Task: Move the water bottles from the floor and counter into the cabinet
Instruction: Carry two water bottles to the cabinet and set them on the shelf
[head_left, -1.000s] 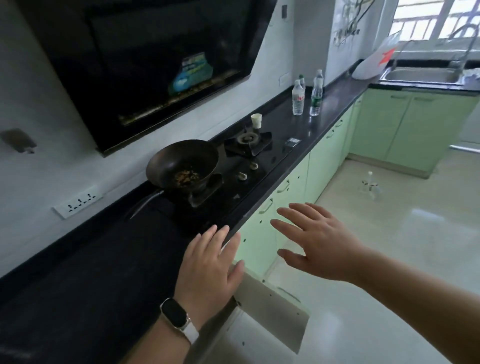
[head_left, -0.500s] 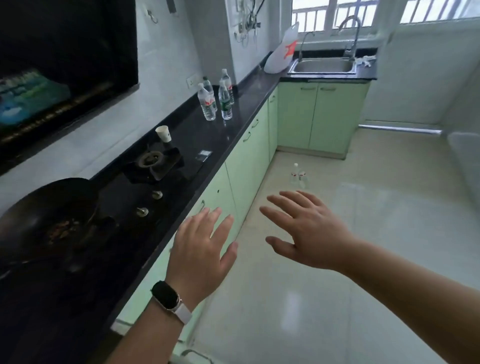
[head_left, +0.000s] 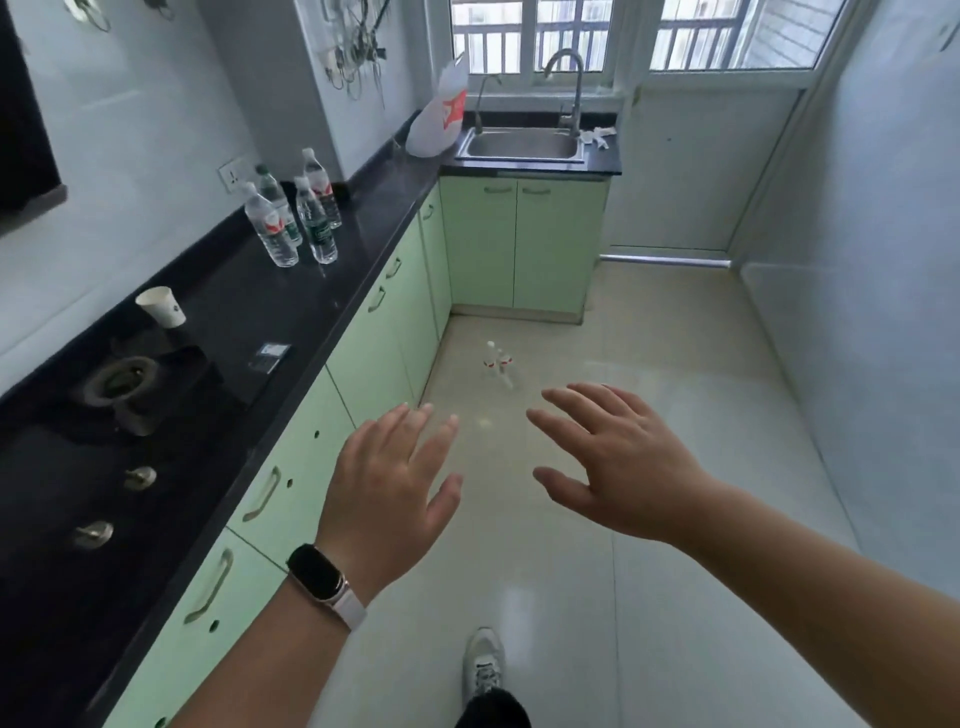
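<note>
Several clear water bottles (head_left: 291, 218) stand together on the black counter (head_left: 332, 291) at the left, some with red labels, some with green. Two small bottles (head_left: 496, 361) stand on the pale floor near the corner cabinet. My left hand (head_left: 392, 483), with a watch on its wrist, and my right hand (head_left: 613, 467) are both held out in front of me, fingers spread and holding nothing. Both hands hover above the floor, short of the floor bottles. Green cabinet doors (head_left: 384, 332) run under the counter, all closed.
A paper cup (head_left: 162, 306) and a gas hob (head_left: 124, 384) sit on the counter nearer to me. A steel sink (head_left: 522, 144) with a tap lies in the far corner under the window, a white bag (head_left: 439, 117) beside it. My shoe (head_left: 483, 665) is on the tiled floor.
My view has swung right from the wok and hob toward the floor and sink, and I have moved forward. Both hands stayed spread and holding nothing.
</note>
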